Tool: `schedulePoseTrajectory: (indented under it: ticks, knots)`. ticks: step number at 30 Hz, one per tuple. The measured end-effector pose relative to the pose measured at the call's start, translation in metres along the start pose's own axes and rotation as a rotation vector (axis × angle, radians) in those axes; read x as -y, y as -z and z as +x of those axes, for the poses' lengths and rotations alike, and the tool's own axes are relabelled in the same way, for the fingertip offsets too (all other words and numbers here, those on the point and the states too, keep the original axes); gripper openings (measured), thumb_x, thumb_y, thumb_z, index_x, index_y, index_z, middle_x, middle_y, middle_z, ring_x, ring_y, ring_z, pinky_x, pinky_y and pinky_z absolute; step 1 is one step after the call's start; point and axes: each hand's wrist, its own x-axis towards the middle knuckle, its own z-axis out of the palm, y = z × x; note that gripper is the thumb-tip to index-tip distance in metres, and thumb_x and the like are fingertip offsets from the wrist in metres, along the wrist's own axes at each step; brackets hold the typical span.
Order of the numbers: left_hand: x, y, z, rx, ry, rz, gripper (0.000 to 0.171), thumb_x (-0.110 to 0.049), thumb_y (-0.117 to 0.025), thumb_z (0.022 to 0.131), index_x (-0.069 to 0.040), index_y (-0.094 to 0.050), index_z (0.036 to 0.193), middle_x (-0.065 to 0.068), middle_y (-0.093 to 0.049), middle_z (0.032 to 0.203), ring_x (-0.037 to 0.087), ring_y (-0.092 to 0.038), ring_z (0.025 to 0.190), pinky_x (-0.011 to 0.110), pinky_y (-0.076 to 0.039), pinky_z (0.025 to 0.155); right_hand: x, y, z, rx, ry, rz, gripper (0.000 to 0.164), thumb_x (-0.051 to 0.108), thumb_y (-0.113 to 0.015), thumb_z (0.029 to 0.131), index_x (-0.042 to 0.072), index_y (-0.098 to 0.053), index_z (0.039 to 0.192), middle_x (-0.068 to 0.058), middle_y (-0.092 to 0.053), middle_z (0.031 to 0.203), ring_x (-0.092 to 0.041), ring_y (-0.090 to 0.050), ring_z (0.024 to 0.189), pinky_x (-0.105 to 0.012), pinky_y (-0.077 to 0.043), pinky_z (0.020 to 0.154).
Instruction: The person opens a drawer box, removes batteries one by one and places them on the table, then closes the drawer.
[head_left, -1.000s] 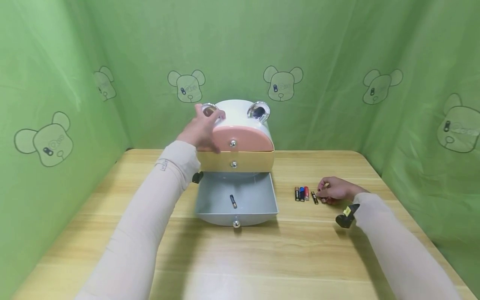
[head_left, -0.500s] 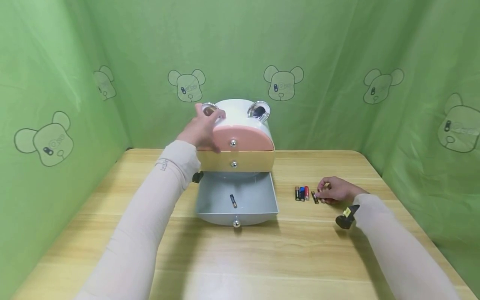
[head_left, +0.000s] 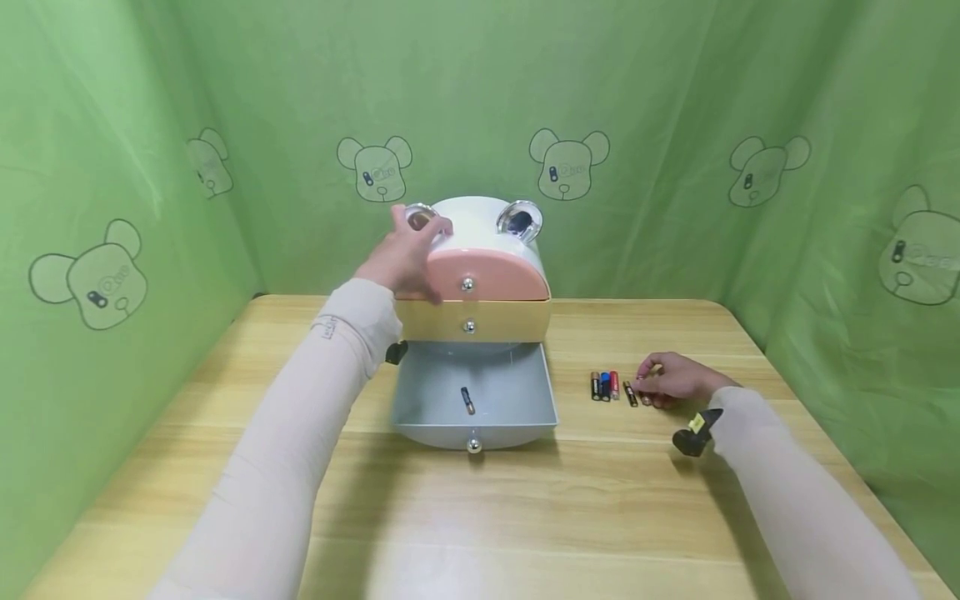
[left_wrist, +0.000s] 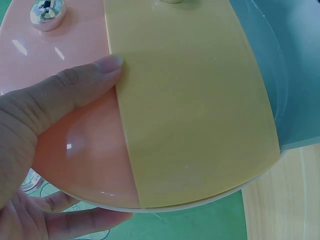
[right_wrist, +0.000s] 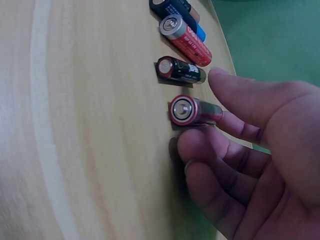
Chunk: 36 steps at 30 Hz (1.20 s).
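My left hand grips the left side of a small drawer cabinet with round silver ears. In the left wrist view, its thumb presses the front where the pink drawer meets the yellow drawer; other fingers reach behind the side. The grey bottom drawer stands pulled out, with one dark battery lying inside. At the right, my right hand is around a red-ringed battery on the table. Its fingers curl beside and behind this battery, while the thumb stays apart from it.
Left of the right hand lie a small black battery, a red battery, a blue-and-black battery and another dark battery in a row. Green curtains enclose the wooden table behind and at both sides.
The right thumb has shifted slightly away from the small black battery. The left hand keeps its hold on the cabinet, and the drawer has not moved.
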Motion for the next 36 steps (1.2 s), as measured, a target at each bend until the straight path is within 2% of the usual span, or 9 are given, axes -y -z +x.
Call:
schedulePoseTrajectory:
  ticks: [11,20,27,36]
  knots:
    - [0.0,0.001,-0.001,0.001,0.012,-0.014,0.113,-0.006,-0.094,0.048,-0.039,-0.037,0.14,0.021,0.0,0.149,0.037,-0.055,0.099,0.046,-0.055,0.078,0.014,0.001,-0.001,-0.033,0.034,-0.075,0.035,0.025,-0.056,0.098,-0.004,-0.047,0.115,-0.008,-0.058,0.073,-0.019,-0.055,0.061,-0.032,-0.05,0.057]
    - [-0.001,0.001,-0.001,-0.005,0.005,-0.004,0.114,-0.008,-0.094,0.048,-0.039,-0.037,0.141,0.021,0.0,0.15,0.036,-0.056,0.1,0.047,-0.055,0.079,0.033,-0.003,-0.001,-0.035,0.082,-0.061,0.032,0.023,-0.056,0.098,-0.004,-0.048,0.115,-0.013,-0.059,0.077,-0.023,-0.058,0.065,-0.035,-0.051,0.057]
    - [0.0,0.0,0.001,0.0,0.01,0.001,0.114,-0.009,-0.094,0.048,-0.041,-0.036,0.141,0.021,0.002,0.151,0.035,-0.055,0.1,0.046,-0.055,0.079,0.05,-0.008,0.001,-0.016,0.152,-0.06,0.031,0.021,-0.058,0.098,-0.004,-0.048,0.112,-0.013,-0.056,0.07,-0.023,-0.053,0.058,-0.038,-0.049,0.054]
    - [0.001,-0.001,0.003,0.003,0.019,0.003,0.115,-0.008,-0.094,0.048,-0.041,-0.036,0.141,0.021,0.001,0.15,0.036,-0.055,0.101,0.046,-0.055,0.079,0.077,-0.02,0.002,0.009,0.188,-0.073,0.031,0.022,-0.06,0.096,-0.003,-0.05,0.112,-0.021,-0.058,0.081,-0.025,-0.059,0.063,-0.04,-0.054,0.057]
